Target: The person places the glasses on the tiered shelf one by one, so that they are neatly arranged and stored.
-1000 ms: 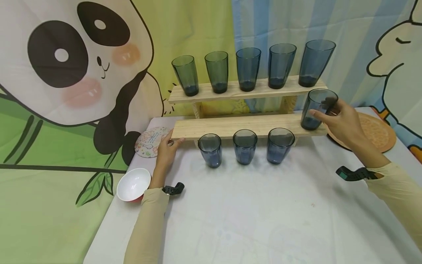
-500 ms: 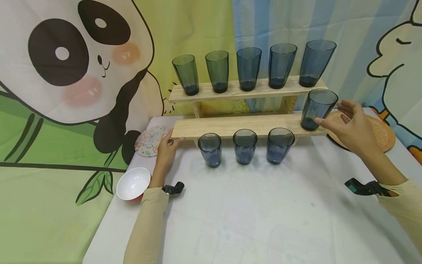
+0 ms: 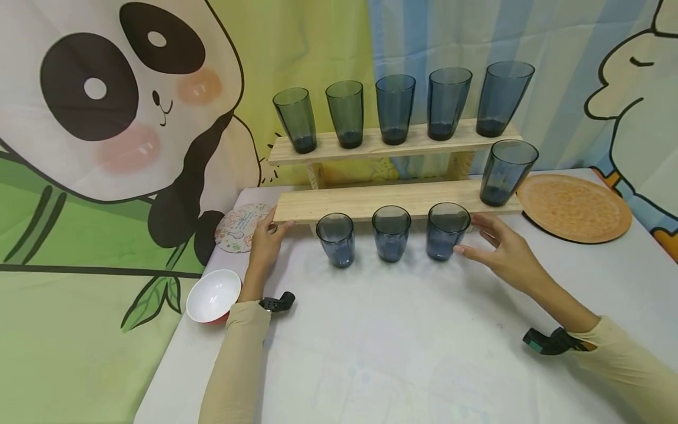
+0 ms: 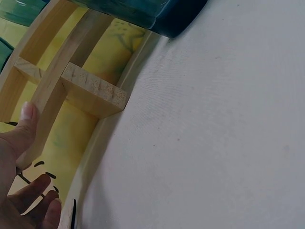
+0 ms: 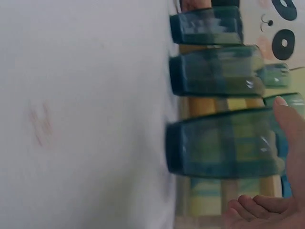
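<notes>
My left hand (image 3: pixel 265 241) holds the left end of the two-tier wooden shelf (image 3: pixel 339 204), its thumb on the edge of the lower board in the left wrist view. Three blue-grey drinking glasses stand upright in a row on the table before the shelf: a left glass (image 3: pixel 337 240), a middle glass (image 3: pixel 391 234) and a right glass (image 3: pixel 445 232). My right hand (image 3: pixel 503 253) is at the right glass, thumb and fingers spread on either side near its rim. A fourth glass (image 3: pixel 505 172) stands at the lower board's right end.
Several similar glasses (image 3: pixel 395 110) line the upper board. A white bowl (image 3: pixel 213 295) with a red outside sits at the table's left edge, a floral round mat (image 3: pixel 241 228) behind it. A round brown board (image 3: pixel 577 207) lies right of the shelf. Printed curtains hang behind.
My right hand has let go of the glass on the lower board and moved down and left to the right glass in the front row. My left hand stays at the shelf end.
</notes>
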The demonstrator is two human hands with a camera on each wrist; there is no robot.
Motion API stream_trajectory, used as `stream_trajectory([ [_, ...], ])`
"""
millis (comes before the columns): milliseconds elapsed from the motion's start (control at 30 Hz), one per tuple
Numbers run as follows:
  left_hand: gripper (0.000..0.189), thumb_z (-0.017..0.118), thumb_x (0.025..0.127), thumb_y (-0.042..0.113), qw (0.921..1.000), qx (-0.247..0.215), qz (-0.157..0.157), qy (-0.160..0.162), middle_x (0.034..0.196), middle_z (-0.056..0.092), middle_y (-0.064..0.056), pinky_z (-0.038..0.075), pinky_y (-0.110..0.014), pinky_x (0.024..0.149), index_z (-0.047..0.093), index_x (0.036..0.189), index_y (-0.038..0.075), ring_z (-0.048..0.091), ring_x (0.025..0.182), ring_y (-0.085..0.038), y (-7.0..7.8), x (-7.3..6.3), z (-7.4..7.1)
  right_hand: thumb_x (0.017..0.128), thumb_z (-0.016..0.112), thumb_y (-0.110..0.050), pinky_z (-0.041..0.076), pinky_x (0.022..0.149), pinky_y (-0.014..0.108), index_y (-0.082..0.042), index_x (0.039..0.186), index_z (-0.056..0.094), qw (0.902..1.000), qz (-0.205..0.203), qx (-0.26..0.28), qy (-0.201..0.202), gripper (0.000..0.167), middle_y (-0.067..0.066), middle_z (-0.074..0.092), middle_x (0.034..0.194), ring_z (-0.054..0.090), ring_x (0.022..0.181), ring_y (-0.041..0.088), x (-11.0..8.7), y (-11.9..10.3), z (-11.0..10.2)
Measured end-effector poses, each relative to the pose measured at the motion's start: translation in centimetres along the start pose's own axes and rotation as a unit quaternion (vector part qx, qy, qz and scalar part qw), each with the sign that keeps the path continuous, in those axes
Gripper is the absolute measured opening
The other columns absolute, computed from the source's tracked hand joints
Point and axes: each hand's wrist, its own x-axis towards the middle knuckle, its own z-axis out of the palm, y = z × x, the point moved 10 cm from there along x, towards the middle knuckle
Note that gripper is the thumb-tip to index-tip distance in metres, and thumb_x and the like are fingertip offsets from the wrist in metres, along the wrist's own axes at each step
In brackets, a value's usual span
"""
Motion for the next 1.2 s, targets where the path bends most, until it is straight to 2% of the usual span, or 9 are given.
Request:
stream_trajectory([
  [33,0.081,0.070,0.098,0.052,1.0000,0.000,0.000,0.000,0.168,0.038,-0.014,0.041,-0.058,0.120,0.037,0.166,0.021,0.046,0.146,-0.041,0.0,0.0,0.0,0.093,0.082,-0.043,0.034,0.123,0.060,-0.001,0.166,0.023,0.9999,0.004,0.003,-0.009,0.103,0.029,0.034,0.166,0.034,0.152,0.050,0.1,0.2,0.7],
  [133,0.080,0.070,0.099,0.052,1.0000,-0.001,0.001,0.001,0.168,0.039,-0.013,0.040,-0.056,0.121,0.037,0.166,0.022,0.047,0.146,-0.039,-0.1,0.0,0.1,0.091,0.083,-0.045,0.034,0.123,0.061,-0.002,0.166,0.023,0.9996,0.011,0.016,-0.021,0.105,0.030,0.033,0.166,0.034,0.153,0.051,0.6,0.7,2.2],
  [267,0.079,0.070,0.100,0.049,1.0000,-0.002,0.001,-0.001,0.168,0.038,-0.015,0.039,-0.056,0.122,0.036,0.166,0.023,0.047,0.146,-0.040,-0.2,0.0,0.1,0.090,0.084,-0.045,0.037,0.123,0.058,-0.004,0.166,0.026,0.9995,0.008,0.027,-0.014,0.105,0.028,0.036,0.166,0.036,0.152,0.049,1.3,1.1,3.3],
  [400,0.078,0.071,0.099,0.049,1.0000,-0.003,0.001,-0.002,0.169,0.036,-0.015,0.040,-0.056,0.121,0.037,0.166,0.025,0.047,0.145,-0.040,-0.2,-0.1,0.2,0.090,0.085,-0.042,0.038,0.122,0.056,-0.003,0.161,0.036,0.9995,-0.008,0.029,0.006,0.094,0.027,0.043,0.161,0.041,0.150,0.047,1.9,1.3,3.8],
  [600,0.077,0.071,0.100,0.047,1.0000,-0.006,0.004,-0.004,0.171,0.034,-0.012,0.038,-0.053,0.124,0.037,0.166,0.024,0.047,0.148,-0.038,0.2,-0.1,0.2,0.091,0.084,-0.041,0.041,0.120,0.054,-0.005,0.153,0.048,0.9992,-0.017,0.027,0.024,0.080,0.026,0.053,0.154,0.047,0.147,0.043,1.9,1.2,3.7],
  [900,0.077,0.071,0.100,0.047,1.0000,-0.005,0.002,-0.002,0.170,0.035,-0.012,0.038,-0.053,0.124,0.038,0.165,0.024,0.047,0.148,-0.038,0.2,-0.2,0.3,0.092,0.085,-0.036,0.041,0.120,0.051,-0.002,0.150,0.050,0.9984,-0.027,0.040,0.031,0.075,0.026,0.057,0.149,0.049,0.145,0.041,1.7,0.7,3.6],
  [1033,0.077,0.071,0.100,0.047,1.0000,-0.005,0.000,0.000,0.170,0.036,-0.012,0.038,-0.053,0.124,0.038,0.165,0.023,0.047,0.148,-0.037,0.1,-0.3,0.2,0.092,0.084,-0.034,0.041,0.120,0.052,-0.003,0.148,0.052,0.9980,-0.037,0.037,0.035,0.071,0.025,0.059,0.146,0.052,0.143,0.041,1.4,-0.5,2.9],
  [1200,0.078,0.071,0.100,0.047,1.0000,-0.002,-0.002,0.002,0.168,0.038,-0.013,0.039,-0.053,0.124,0.037,0.166,0.021,0.047,0.148,-0.037,0.1,-0.1,0.1,0.093,0.084,-0.035,0.043,0.119,0.049,-0.006,0.150,0.052,0.9978,-0.044,0.029,0.040,0.071,0.022,0.062,0.143,0.054,0.141,0.040,1.2,-3.1,1.3],
])
